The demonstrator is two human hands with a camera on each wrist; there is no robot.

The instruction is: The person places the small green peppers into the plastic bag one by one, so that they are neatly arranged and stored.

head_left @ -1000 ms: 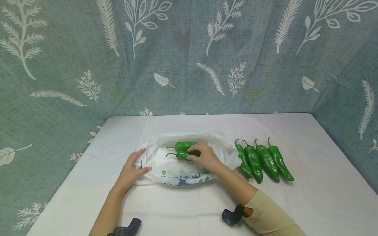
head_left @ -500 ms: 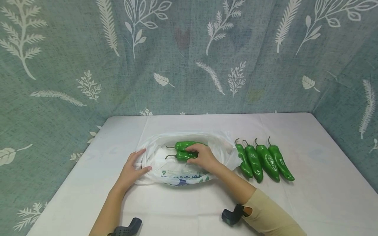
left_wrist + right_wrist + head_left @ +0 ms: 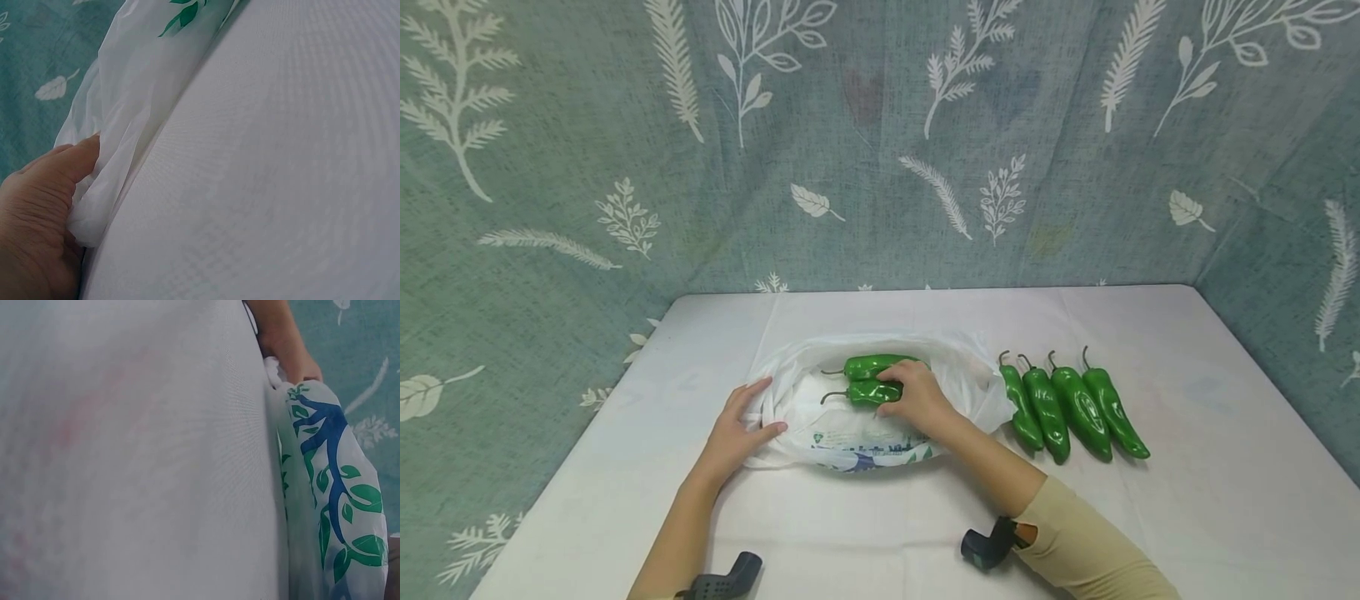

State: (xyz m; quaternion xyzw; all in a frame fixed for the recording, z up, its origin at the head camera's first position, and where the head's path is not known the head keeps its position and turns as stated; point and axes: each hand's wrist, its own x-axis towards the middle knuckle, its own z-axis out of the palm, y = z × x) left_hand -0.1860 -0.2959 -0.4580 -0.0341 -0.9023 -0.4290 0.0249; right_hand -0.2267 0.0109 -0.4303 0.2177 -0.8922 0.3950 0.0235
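Note:
A white plastic bag [image 3: 805, 429] with blue and green print lies on the table, its mouth spread wide. My left hand [image 3: 733, 429] holds the bag's left end; in the left wrist view the thumb [image 3: 81, 159] lies against the film. Inside the mouth, two green peppers lie side by side, stems to the left: a rear pepper [image 3: 865, 367] and a front pepper [image 3: 861, 393]. My right hand [image 3: 921, 400] reaches in over the bag's right side and grips the front pepper, hiding its right end. The right wrist view shows the bag's printed side [image 3: 337, 481].
Several more green peppers [image 3: 1078, 412] lie in a row right of the bag, stems pointing away; the leftmost is close against the bag's edge. A white cloth covers the table [image 3: 1210, 467]. A patterned green curtain [image 3: 880, 200] stands behind and at both sides.
The right hand's fingers have shifted slightly on the front pepper, and more of both peppers shows. The left hand and the bag stay in place.

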